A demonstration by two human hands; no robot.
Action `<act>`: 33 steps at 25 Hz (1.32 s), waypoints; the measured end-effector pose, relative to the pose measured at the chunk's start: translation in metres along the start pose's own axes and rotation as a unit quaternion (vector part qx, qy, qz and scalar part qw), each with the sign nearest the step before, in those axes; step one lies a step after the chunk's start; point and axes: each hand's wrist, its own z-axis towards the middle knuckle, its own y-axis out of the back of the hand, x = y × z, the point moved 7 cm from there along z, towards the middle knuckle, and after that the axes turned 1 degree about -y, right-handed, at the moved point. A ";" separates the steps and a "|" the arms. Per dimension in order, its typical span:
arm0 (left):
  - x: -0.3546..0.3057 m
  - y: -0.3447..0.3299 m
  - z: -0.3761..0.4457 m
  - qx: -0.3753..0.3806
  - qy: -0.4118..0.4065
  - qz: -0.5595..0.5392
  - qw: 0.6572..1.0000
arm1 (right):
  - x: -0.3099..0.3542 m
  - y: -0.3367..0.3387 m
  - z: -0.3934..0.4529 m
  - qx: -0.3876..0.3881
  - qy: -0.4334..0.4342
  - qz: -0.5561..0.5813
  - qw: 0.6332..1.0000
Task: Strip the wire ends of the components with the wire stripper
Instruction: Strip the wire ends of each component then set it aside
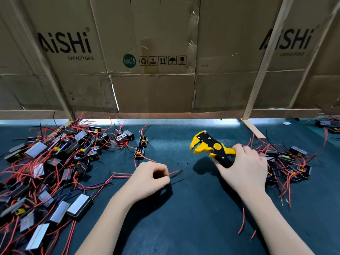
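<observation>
L hand [147, 178]: fingers curled, pinches red + dark wire ends [175, 173] btwn thumb and fingertips; ends stick out to the right, just above bench.
R hand [244, 168]: wraps handles of wire stripper [209, 145], gripping it; tool lifted off bench, head points left.
Wire stripper: yellow/black, jaws apart, nothing btwn them; up and right of wire ends, not touching.
Component in L hand: body hidden, can't tell.
Unsorted pile [51, 159]: many black/silver components w/ red wires, left side of bench.
Second pile [287, 162]: smaller, right of R hand.
Loose components [141, 146]: two, mid bench, beyond L hand.
Bench [184, 208]: dark green mat.
Back: cardboard wall [156, 70], "AiSHi CAPACITORS" print, wood strips.
</observation>
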 end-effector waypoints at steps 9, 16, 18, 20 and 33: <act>-0.054 -0.029 -0.008 0.012 -0.148 -0.198 0.969 | -0.004 0.030 0.004 -0.119 -0.034 0.118 0.985; -0.032 0.035 -0.011 -0.273 -0.122 -0.175 0.938 | 0.007 0.046 0.006 -0.124 0.019 0.228 0.965; -0.005 0.074 -0.026 -0.434 -0.066 -0.143 0.887 | 0.023 0.035 0.000 -0.055 0.079 0.209 0.973; 0.023 0.106 -0.048 -0.560 0.013 -0.056 0.826 | 0.036 0.013 -0.008 0.026 0.127 0.124 0.984; 0.093 0.127 -0.057 -0.424 0.307 0.247 0.815 | -0.007 0.006 0.001 -0.019 0.003 0.000 1.000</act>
